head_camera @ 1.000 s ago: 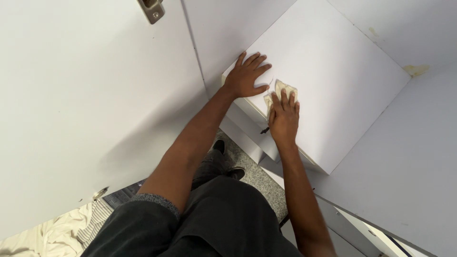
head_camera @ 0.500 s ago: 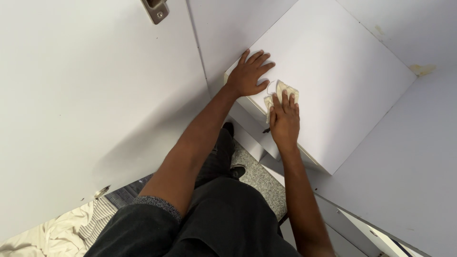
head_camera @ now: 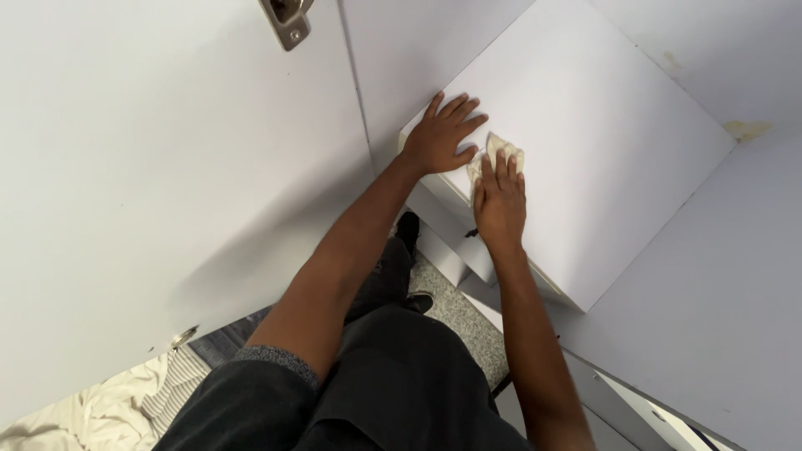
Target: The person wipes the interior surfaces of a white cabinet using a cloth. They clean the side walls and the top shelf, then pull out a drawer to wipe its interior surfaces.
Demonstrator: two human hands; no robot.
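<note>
— Where is the cloth (head_camera: 501, 150)?

— On the white cabinet top (head_camera: 618, 142), near its front left corner. It is small, pale and crumpled, and shows just beyond the fingertips of the right hand (head_camera: 499, 205), at that hand's 12 o'clock.

— Is the hand gripping it?

— No. The right hand lies flat with its fingers stretched out, pinning the cloth against the surface instead of clenching it. The left hand (head_camera: 439, 138) is at the cloth's 10 o'clock, spread open and empty, its palm braced on the corner of the top.

— So which step is this?

— I judge it to be wiping the top, with only the near corner under the cloth. Reaching the far side, towards 1 o'clock, would call for steady downward pressure and a longer stretch of the arm — and the braced hand would have to shift for its own patch to be wiped.

— What else is around?

— A white door (head_camera: 167, 184) fills the 9 o'clock side, with a metal latch (head_camera: 286, 21) at its top edge. A wall (head_camera: 718, 284) closes in at 3 o'clock and bears a yellowish stain (head_camera: 746, 129). Below are a dark shoe (head_camera: 407, 230), speckled floor (head_camera: 464, 317) and rumpled bedding (head_camera: 100, 409) at 7 o'clock.

— Is anything in the way?

— Nothing on the top that I can see; the walls box in its far edges.
</note>
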